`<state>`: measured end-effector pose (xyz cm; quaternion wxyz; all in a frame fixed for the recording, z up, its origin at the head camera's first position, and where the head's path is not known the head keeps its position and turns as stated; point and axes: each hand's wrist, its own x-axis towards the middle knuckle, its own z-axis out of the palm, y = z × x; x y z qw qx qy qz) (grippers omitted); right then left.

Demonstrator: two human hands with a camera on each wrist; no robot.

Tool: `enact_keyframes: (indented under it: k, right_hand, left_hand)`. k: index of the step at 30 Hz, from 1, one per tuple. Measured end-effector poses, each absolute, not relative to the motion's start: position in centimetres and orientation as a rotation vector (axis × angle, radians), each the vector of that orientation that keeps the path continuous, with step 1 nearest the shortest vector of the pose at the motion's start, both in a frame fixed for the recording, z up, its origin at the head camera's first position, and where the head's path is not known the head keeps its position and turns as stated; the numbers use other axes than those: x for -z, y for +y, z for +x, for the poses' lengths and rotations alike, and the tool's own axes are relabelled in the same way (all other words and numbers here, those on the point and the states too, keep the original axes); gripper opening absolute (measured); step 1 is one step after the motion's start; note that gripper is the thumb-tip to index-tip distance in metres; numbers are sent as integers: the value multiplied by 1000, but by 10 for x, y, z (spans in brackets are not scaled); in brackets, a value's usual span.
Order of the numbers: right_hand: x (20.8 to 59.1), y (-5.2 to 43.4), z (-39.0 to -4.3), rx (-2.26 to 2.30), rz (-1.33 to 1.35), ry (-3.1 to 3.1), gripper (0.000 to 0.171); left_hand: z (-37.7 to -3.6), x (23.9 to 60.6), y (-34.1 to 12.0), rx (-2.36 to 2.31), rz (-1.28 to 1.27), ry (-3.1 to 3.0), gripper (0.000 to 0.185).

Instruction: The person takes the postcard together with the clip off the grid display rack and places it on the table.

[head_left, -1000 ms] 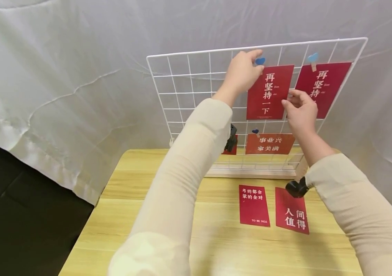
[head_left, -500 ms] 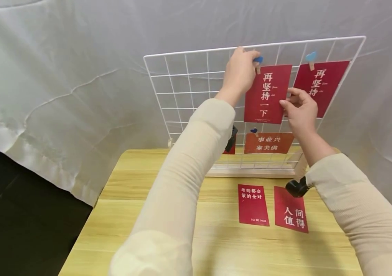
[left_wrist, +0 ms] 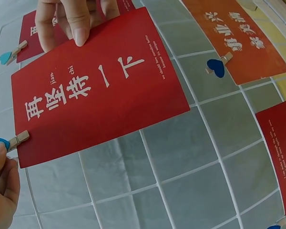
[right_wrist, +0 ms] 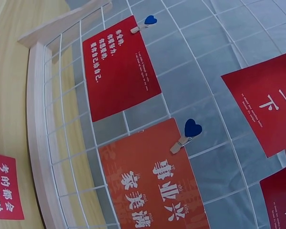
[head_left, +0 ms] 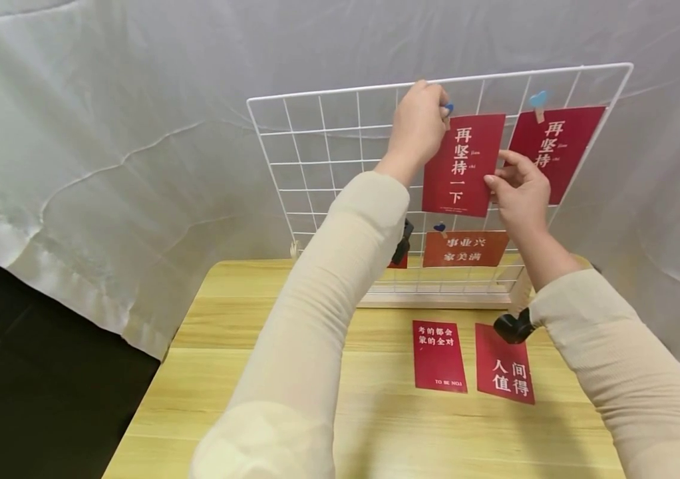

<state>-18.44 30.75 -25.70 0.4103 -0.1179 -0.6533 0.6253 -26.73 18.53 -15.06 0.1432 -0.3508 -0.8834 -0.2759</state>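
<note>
My left hand (head_left: 418, 126) pinches a small wooden clothespin (left_wrist: 19, 139) with a blue heart at the top left corner of a red card (head_left: 474, 183) with white characters. In the left wrist view the clothespin's jaws overlap the card's edge. My right hand (head_left: 522, 193) holds the card's right edge between thumb and fingers. The card lies in front of a white wire grid (head_left: 334, 91), near its top. Beside it on the right hangs a similar red card (head_left: 582, 136) under a light blue heart clothespin (head_left: 539, 101), partly covered by my right hand.
Lower on the grid hang an orange card (head_left: 466, 256) and another red card (right_wrist: 119, 71), both on dark blue heart clothespins. Two red cards (head_left: 438, 366) (head_left: 508, 386) lie on the wooden table (head_left: 256, 319). A grey-white curtain (head_left: 136, 120) hangs behind the grid.
My left fingers have closed in on the blue heart clothespin, which was more exposed before. The card's lower edge has dropped slightly. My right hand keeps its hold on the card's right edge.
</note>
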Motion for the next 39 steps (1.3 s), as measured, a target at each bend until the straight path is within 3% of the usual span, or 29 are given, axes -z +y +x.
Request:
enact_keyframes:
  k: [27, 34, 39]
  right_hand:
    - [276, 296, -173, -1555, -329, -1735, 33]
    - [298, 293, -172, -1543, -397, -1808, 36]
    - [351, 319, -191, -1700, -282, -1747, 39]
  left_hand:
    - [-269, 168, 165, 1609, -883, -2369, 9]
    - [-273, 182, 149, 1619, -843, -2370, 12]
    - [-278, 205, 137, 1712, -795, -2376, 11]
